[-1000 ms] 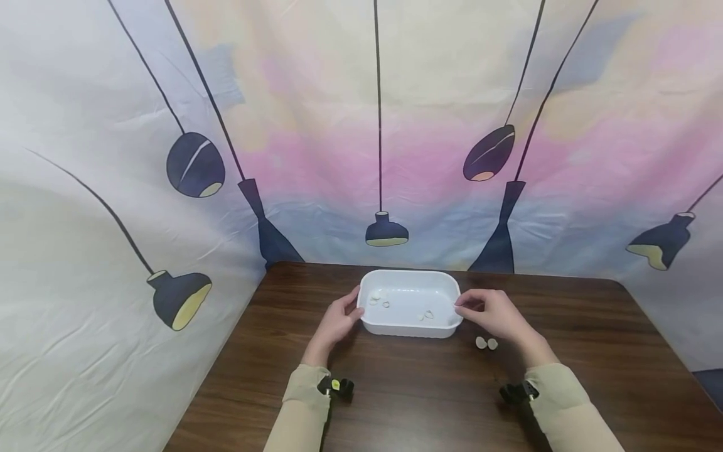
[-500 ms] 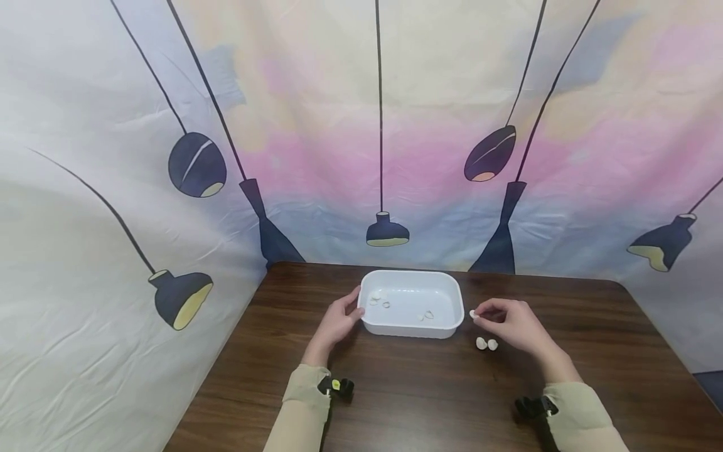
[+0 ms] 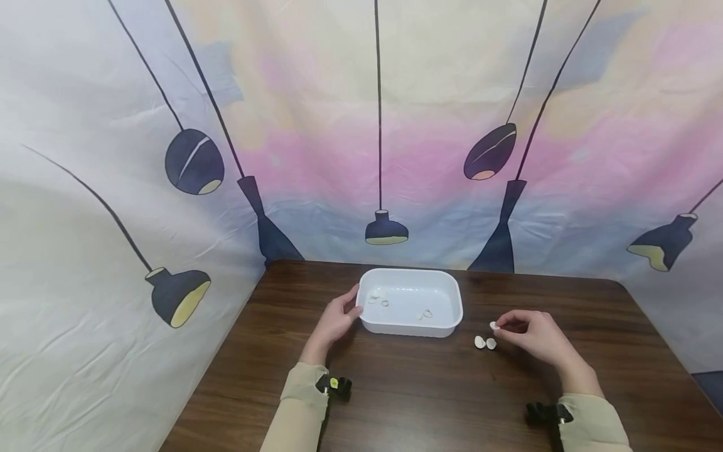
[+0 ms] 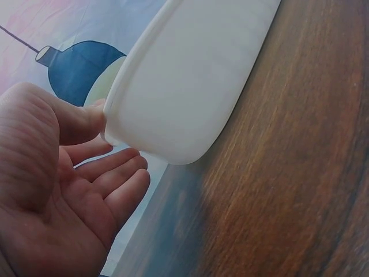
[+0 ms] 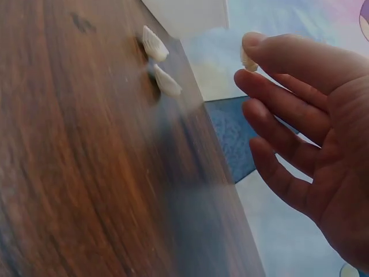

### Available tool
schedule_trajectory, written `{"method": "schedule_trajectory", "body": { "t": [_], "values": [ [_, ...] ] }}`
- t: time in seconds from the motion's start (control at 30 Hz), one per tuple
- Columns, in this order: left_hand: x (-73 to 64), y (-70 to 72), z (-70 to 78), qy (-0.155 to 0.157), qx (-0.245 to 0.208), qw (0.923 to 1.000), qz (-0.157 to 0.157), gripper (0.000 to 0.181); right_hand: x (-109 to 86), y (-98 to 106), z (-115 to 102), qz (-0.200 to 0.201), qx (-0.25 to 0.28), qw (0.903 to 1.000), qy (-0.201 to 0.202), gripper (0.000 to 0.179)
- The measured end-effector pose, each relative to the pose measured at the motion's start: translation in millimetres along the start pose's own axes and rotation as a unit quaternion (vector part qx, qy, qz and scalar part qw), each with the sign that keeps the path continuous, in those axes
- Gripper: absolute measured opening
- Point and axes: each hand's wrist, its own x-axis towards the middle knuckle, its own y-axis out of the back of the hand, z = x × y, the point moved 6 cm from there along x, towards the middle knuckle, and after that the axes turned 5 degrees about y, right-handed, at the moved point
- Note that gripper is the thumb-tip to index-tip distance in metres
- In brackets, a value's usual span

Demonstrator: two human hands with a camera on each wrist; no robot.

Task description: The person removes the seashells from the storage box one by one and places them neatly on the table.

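My left hand [image 3: 334, 321] holds the left end of a white rectangular plastic basin [image 3: 409, 329]. In the left wrist view its thumb lies at the basin's rim [image 4: 130, 86], with the other fingers below and behind. Several small pale seashells lie inside the basin, one seashell [image 3: 427, 313] toward the right, others at the left. Right of the basin, my right hand [image 3: 539, 338] pinches a small white seashell [image 5: 248, 60] between thumb and index finger, above the table. Two ribbed white seashells [image 5: 154, 45] lie side by side on the wood just left of that hand.
The dark wooden table [image 3: 418, 389] carries everything. Behind it hangs a cloth backdrop [image 3: 429, 157] printed with lamps, close to the table's back edge. Each wrist wears a black camera mount [image 3: 337, 385].
My right hand has drawn back from the basin's right rim, moving right and toward me with the seashell between its fingertips. The left hand stays at the basin's left end.
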Motion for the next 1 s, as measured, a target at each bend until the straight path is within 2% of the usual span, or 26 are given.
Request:
{"method": "schedule_trajectory", "body": {
  "t": [0.13,0.33,0.7,1.0],
  "values": [
    [0.4,-0.7,0.0,-0.003,-0.002,1.0,0.0,0.059,-1.7,2,5,-0.011,0.0,0.9999,0.0,0.014],
    [1.7,-0.7,-1.3,-0.002,-0.005,1.0,0.0,0.059,-6.4,2,13,-0.04,-0.013,0.9989,-0.021,0.017],
    [2.3,-1.1,-2.0,-0.001,-0.006,1.0,-0.003,0.059,-11.1,-7,24,-0.082,-0.013,0.9961,-0.029,0.033],
    [0.3,-1.0,0.3,-0.004,-0.013,0.9999,-0.001,0.058,-11.9,-7,28,-0.107,-0.04,0.9925,-0.044,0.022]
  ]
}}
